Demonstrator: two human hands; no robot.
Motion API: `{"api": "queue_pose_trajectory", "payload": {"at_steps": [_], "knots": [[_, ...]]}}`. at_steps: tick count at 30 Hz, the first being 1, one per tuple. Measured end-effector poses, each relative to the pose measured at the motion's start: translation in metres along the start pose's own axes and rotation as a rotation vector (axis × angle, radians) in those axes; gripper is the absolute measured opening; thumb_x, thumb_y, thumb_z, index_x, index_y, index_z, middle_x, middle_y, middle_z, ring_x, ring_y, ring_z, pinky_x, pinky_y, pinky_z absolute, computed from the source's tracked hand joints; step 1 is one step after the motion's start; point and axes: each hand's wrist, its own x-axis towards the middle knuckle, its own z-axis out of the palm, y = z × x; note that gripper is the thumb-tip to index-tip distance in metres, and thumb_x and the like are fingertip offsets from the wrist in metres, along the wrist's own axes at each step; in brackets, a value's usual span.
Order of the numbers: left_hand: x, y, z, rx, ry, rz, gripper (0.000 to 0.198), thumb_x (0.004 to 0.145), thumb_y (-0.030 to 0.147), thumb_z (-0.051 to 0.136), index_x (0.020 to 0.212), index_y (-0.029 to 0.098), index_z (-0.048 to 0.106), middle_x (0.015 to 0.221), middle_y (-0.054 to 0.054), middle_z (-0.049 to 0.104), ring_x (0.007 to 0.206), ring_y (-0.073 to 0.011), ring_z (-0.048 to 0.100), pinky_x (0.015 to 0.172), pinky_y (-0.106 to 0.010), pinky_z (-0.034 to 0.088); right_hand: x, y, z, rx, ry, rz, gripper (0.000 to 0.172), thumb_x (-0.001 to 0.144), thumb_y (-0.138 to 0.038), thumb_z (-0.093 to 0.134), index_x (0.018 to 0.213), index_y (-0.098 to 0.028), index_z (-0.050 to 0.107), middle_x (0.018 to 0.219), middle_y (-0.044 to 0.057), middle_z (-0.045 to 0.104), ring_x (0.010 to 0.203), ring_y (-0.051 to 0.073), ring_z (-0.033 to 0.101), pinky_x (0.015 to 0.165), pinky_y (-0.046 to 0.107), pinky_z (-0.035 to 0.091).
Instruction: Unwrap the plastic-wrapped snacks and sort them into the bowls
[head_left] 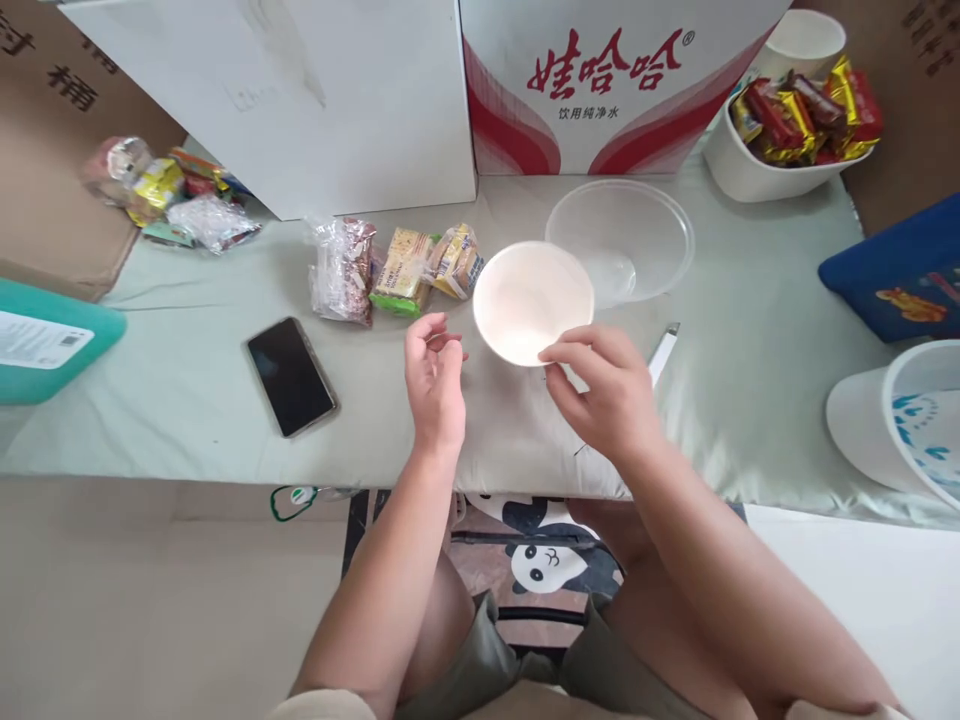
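Note:
My right hand [604, 385] pinches the near rim of a white bowl [532, 300], thumb below and fingers on the edge. Nothing shows inside the bowl. Left of it, my left hand [436, 375] is raised with fingers loosely curled and apart, holding nothing visible. Just behind the bowl lies a clear oval plastic lid or container [652, 235]. Beyond my left hand sit a clear bag of reddish-brown food [345, 270], a yellow-green snack packet [403, 268] and a smaller wrapped snack [455, 260]. A white box cutter [664, 352] lies by my right hand, partly covered.
A black phone [291, 377] lies at the left. Behind stand white cartons [570, 100]. A white tub [787, 180] of wrapped snacks is at the back right, above a blue box [900, 265] and a white bucket [862, 410]. A teal container [67, 345] stands at the left edge.

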Motion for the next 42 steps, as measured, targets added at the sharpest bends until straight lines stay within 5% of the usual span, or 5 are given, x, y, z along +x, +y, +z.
{"api": "queue_pose_trajectory", "payload": {"at_steps": [7,13,21,34,42], "knots": [[-0.015,0.007,-0.014,0.336,-0.28,0.166,0.041,0.09,0.026,0.064,0.131,0.03,0.06,0.141,-0.011,0.044,0.133,-0.0253,0.052,0.099,-0.039,0.06,-0.009,0.0,0.01,0.039,-0.065,0.135,0.026,0.095,-0.015,0.057,0.116,-0.026,0.067,0.122,0.009,0.07,0.086,0.017,0.073,0.074,0.034,0.058],[-0.005,-0.001,-0.012,0.365,-0.258,0.144,0.041,0.084,0.012,0.066,0.123,0.027,0.066,0.116,-0.007,0.053,0.102,-0.017,0.063,0.085,-0.03,0.062,0.001,0.042,-0.005,-0.199,-0.015,0.526,0.043,0.087,-0.024,0.058,0.13,-0.027,0.061,0.149,0.017,0.054,0.073,0.018,0.07,0.072,0.039,0.056],[0.002,-0.008,-0.004,0.269,-0.368,0.167,0.052,0.089,0.011,0.061,0.138,0.03,0.059,0.117,-0.006,0.062,0.102,-0.0148,0.071,0.096,-0.033,0.06,-0.004,0.07,-0.005,-0.29,0.032,0.514,0.018,0.084,-0.029,0.055,0.094,-0.023,0.068,0.097,0.008,0.069,0.072,0.019,0.064,0.065,0.035,0.049],[0.003,-0.007,0.004,0.22,-0.383,0.015,0.061,0.086,0.017,0.062,0.144,0.032,0.05,0.126,-0.008,0.073,0.093,-0.0162,0.076,0.087,-0.033,0.06,-0.027,0.057,-0.049,-0.233,0.062,0.478,0.022,0.075,-0.02,0.055,0.094,-0.024,0.066,0.1,0.008,0.069,0.064,0.018,0.058,0.064,0.039,0.051],[0.04,-0.014,-0.005,0.434,-0.071,0.111,0.045,0.08,0.011,0.06,0.122,0.023,0.066,0.122,-0.009,0.065,0.081,-0.0134,0.065,0.065,-0.025,0.054,-0.018,0.049,-0.059,-0.251,-0.062,0.935,0.016,0.083,-0.027,0.052,0.098,-0.031,0.054,0.065,-0.001,0.058,0.064,0.025,0.059,0.076,0.042,0.048]]}}
